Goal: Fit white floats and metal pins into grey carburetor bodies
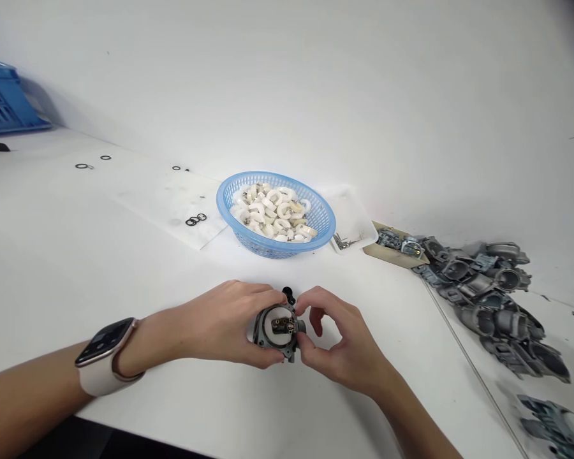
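Centrally, low in the frame, a small grey metal carburetor body (278,330) is held between both hands just above the white table (124,268). The left hand (224,322) is wrapped around the body's left side, fingers curled closed over its top edge and thumb pressed beneath. The right hand (339,341) is closed on the body's right edge, thumb and forefinger pinched at the rim, the remaining fingers loosely bent. A round opening is turned up toward the camera, and a white curved float (273,324) with a brass-coloured piece at its middle is seen seated inside it. A black knob (287,295) is visible at the top of the body, between the fingertips. A watch (106,354) with a pale strap is worn on the left wrist.

Just above the hands, a round blue basket (316,223) is set on the table, filled with white floats (272,213). A shallow white tray (351,220) holding small metal pins is placed touching the basket's right side. Further right, a heap of grey castings (488,293) is spread toward the lower right corner. Black rubber rings (196,219) are scattered on a sheet left of the basket, and a blue crate (4,99) is seen at the upper left edge.
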A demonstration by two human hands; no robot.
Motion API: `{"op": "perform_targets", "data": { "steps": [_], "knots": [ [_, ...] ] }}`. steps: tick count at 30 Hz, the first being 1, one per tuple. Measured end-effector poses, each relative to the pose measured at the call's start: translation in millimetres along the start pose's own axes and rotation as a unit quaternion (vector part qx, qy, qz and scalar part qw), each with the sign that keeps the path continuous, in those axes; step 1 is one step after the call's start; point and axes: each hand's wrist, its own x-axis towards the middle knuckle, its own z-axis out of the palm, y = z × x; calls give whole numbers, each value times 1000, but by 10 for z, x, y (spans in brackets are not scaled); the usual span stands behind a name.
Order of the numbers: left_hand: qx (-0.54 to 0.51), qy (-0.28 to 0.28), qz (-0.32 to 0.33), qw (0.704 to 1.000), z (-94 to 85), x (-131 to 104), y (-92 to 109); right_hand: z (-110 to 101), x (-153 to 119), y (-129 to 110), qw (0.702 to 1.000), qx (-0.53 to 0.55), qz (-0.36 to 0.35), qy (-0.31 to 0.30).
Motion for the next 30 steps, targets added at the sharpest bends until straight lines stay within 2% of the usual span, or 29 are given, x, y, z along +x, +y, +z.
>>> {"op": "perform_targets", "data": {
  "steps": [24,30],
  "knots": [
    [0,-12,-6,1000,-9,11,8,35,14,0,998,55,28,10],
    [4,-15,-1,1000,-14,14,0,55,15,2,997,72,-5,24]
  ]
}}
